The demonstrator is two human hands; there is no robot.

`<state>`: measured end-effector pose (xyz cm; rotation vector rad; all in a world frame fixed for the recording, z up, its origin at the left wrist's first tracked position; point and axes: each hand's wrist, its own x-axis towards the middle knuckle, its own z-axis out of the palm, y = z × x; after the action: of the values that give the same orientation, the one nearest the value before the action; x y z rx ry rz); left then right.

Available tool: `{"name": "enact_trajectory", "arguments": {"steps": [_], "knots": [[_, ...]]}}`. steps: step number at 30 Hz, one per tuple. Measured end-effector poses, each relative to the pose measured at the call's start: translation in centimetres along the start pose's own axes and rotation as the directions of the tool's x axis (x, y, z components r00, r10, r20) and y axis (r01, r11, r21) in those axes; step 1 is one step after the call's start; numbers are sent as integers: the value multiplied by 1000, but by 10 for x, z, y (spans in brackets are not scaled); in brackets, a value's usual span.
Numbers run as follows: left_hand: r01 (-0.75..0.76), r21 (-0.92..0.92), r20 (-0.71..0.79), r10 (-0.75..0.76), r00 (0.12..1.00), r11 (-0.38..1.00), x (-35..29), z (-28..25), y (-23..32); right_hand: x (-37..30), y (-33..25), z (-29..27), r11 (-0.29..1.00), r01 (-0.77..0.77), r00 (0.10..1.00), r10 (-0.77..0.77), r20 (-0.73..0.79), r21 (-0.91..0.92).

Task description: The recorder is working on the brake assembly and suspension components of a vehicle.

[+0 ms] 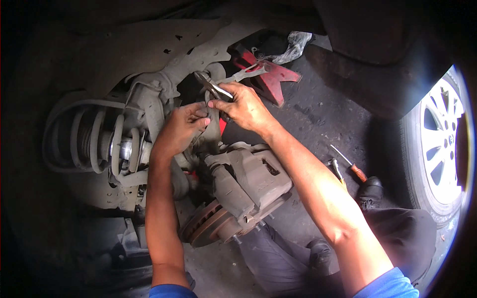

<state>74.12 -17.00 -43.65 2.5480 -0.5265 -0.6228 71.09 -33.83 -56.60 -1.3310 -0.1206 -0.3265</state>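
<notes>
My right hand (244,107) is closed round a pair of pliers (212,88), whose metal jaws point up and left beside the suspension arm. Just left of it and slightly lower, my left hand (180,128) has its thumb and fingers pinched together. What they hold, if anything, is too small and shaded to make out. Both hands are above the grey brake caliper (253,179), which sits over a rusty brake disc (211,223). A coil spring (99,136) lies left of my left hand.
Beyond my right hand stands a red jack stand (278,79), with crumpled clear plastic (296,47) behind it. An orange-handled screwdriver (358,173) and another hand tool (338,170) lie on the floor at right. A wheel (417,149) stands at the far right.
</notes>
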Motion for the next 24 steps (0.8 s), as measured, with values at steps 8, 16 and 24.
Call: {"name": "enact_trajectory", "arguments": {"steps": [8, 16, 24], "knots": [[7, -115, -114, -20, 993, 993, 6, -5, -1, 1, -7, -6, 968, -250, 955, 240, 173, 37], [45, -188, -185, -80, 979, 981, 10, -6, -8, 1, -24, -40, 914, -379, 757, 395, 520, -143], [79, -258, -204, -134, 970, 963, 7, -5, -1, 5, -31, -35, 882, -382, 634, 467, 617, -275]]}}
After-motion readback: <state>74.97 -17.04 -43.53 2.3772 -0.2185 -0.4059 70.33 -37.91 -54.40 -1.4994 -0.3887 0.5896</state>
